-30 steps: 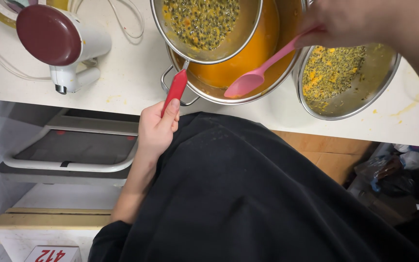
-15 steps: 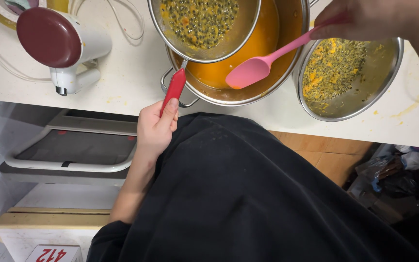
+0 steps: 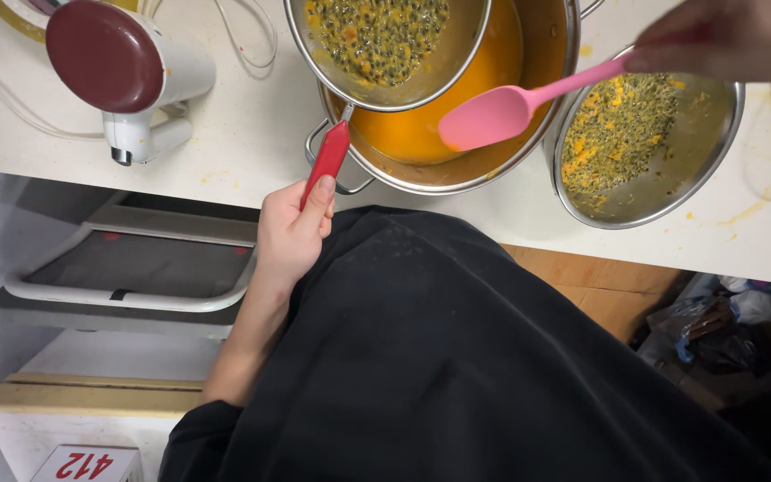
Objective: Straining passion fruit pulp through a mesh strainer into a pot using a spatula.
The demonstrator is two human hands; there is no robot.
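Observation:
My left hand [image 3: 290,234] grips the red handle [image 3: 326,162] of a metal strainer [image 3: 385,49] full of seeds and yellow pulp. The strainer is held over a large steel pot [image 3: 457,134] of orange juice. My right hand [image 3: 725,40], blurred at the top right, holds a pink spatula [image 3: 501,112] by its handle. The spatula's blade hangs above the pot's right side, clear of the strainer. A steel bowl [image 3: 707,170] with strained seeds and pulp sits right of the pot, under my right hand.
A white appliance with a dark red lid [image 3: 122,76] and its cord stand on the white counter [image 3: 243,134] at the left. Below the counter edge are a grey tray rack [image 3: 127,268], a cardboard box and bags [image 3: 716,326] on the floor. My black garment [image 3: 493,357] fills the foreground.
My right hand has lifted the pink spatula up and to the right, out of the pot area. My left hand and the strainer have stayed nearly still.

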